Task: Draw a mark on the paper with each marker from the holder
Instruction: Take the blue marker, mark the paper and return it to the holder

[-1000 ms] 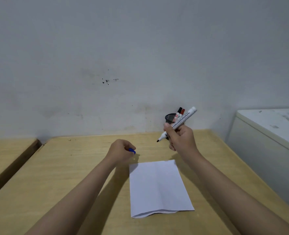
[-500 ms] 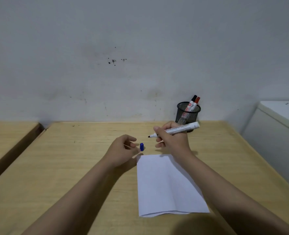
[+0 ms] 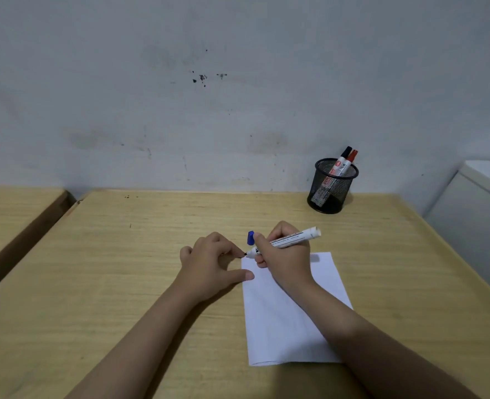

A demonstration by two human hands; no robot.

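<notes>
A white sheet of paper (image 3: pixel 289 321) lies on the wooden table (image 3: pixel 122 269). My right hand (image 3: pixel 284 260) grips an uncapped white marker (image 3: pixel 291 239), its dark tip at the paper's top left corner. The blue cap (image 3: pixel 250 238) stands on the table just behind that tip. My left hand (image 3: pixel 212 262) rests on the table at the paper's left edge, thumb pressing on the sheet, fingers curled, holding nothing. A black mesh holder (image 3: pixel 331 187) at the back right holds a black-capped marker (image 3: pixel 344 158) and a red-capped marker (image 3: pixel 352 156).
A grey stained wall rises right behind the table. A second wooden surface (image 3: pixel 10 208) sits to the left across a gap. A white cabinet (image 3: pixel 479 214) stands beyond the table's right edge.
My right hand lowered the marker from mid-air to the paper's top corner. My left hand let go of the blue cap on the table and settled on the paper's edge.
</notes>
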